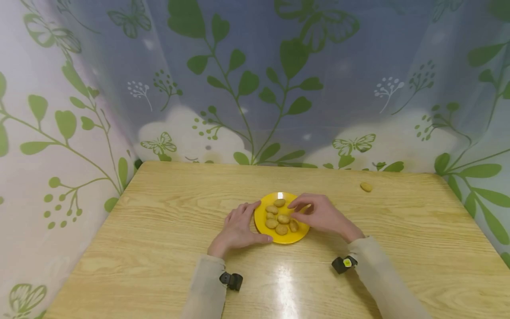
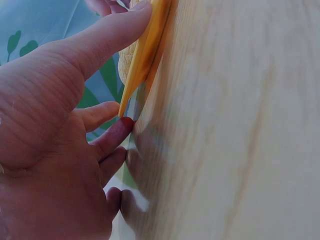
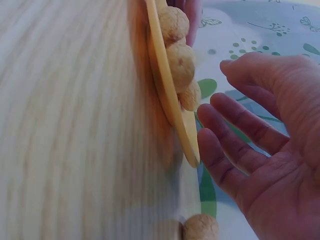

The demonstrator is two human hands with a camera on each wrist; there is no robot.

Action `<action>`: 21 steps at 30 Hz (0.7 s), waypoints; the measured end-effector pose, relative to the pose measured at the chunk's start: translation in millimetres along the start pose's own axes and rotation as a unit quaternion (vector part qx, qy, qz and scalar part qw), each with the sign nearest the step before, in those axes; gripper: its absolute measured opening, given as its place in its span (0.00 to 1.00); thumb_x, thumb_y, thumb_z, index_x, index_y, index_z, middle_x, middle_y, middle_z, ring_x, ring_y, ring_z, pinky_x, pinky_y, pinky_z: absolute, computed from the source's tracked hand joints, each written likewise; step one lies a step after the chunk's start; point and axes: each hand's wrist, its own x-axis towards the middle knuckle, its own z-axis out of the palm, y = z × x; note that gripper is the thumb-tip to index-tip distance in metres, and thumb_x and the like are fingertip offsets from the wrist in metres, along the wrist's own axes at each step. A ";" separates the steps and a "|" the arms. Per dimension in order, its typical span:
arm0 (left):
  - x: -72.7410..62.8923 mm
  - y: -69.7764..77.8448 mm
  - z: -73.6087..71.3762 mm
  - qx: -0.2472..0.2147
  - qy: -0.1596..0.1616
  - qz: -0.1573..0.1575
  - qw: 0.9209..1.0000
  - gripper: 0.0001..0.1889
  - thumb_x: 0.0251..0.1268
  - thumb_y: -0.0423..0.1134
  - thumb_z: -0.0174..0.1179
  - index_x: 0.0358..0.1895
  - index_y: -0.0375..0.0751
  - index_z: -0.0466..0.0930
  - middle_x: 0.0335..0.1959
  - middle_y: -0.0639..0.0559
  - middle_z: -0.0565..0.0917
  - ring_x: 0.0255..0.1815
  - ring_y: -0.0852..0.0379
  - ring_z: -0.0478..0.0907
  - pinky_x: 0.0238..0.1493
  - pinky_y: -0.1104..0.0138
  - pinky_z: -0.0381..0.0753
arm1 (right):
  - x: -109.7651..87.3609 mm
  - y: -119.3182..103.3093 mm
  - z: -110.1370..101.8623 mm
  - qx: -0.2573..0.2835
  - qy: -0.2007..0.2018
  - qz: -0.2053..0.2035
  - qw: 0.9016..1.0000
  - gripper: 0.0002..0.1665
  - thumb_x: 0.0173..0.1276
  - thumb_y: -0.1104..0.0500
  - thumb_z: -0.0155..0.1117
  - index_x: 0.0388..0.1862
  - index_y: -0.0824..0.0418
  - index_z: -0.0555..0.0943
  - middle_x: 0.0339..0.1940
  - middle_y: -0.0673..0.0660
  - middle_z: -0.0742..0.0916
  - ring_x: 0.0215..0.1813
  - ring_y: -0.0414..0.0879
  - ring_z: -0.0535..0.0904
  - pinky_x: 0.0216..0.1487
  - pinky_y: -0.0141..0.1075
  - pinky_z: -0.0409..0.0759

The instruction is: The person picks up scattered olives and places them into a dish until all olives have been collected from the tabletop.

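A yellow plate (image 1: 260, 228) lies on the table, bearing several small tan, oval, nut-like pieces (image 1: 281, 229) with wrinkled surfaces. My left hand (image 1: 238, 228) holds the plate at its left side, thumb on the near rim and index finger at the far-left rim. In the left wrist view the thumb (image 2: 107, 37) lies over the plate's edge. My right hand (image 1: 322, 214) is over the plate's right side, thumb and fingers apart. The right wrist view shows nothing between them, the fingertips (image 3: 207, 137) close to the rim and to the nearest pieces (image 3: 190, 95).
One more tan nut-like piece (image 1: 366, 186) lies by itself on the wooden table (image 1: 159, 266), near the back right edge. Behind and on both sides hangs a cloth (image 1: 223, 97) printed with leaves and butterflies.
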 end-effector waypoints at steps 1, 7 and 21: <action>0.3 0.2 0.0 0.000 0.000 0.000 1.000 0.55 0.52 0.62 0.74 0.82 0.52 0.55 0.80 0.39 0.59 0.80 0.33 0.55 0.81 0.38 0.48 | -1.1 0.1 -1.9 -0.003 0.005 -0.002 1.000 0.12 0.67 0.58 0.73 0.49 0.55 0.89 0.46 0.52 0.91 0.46 0.43 0.86 0.47 0.36 0.86; 1.9 0.5 -0.3 -0.003 -0.001 0.001 1.000 0.55 0.52 0.61 0.75 0.82 0.52 0.55 0.81 0.39 0.59 0.80 0.34 0.55 0.82 0.38 0.47 | -7.5 -1.4 -13.5 -0.013 0.021 -0.001 1.000 0.13 0.68 0.58 0.72 0.50 0.57 0.88 0.48 0.53 0.90 0.47 0.43 0.85 0.46 0.36 0.87; -0.6 0.0 -0.1 -0.004 0.001 0.005 1.000 0.55 0.52 0.61 0.74 0.82 0.51 0.55 0.80 0.39 0.59 0.80 0.34 0.55 0.81 0.37 0.47 | -26.0 5.8 -36.0 -0.027 0.060 0.023 0.998 0.14 0.67 0.58 0.73 0.51 0.58 0.88 0.52 0.53 0.89 0.49 0.48 0.86 0.48 0.40 0.87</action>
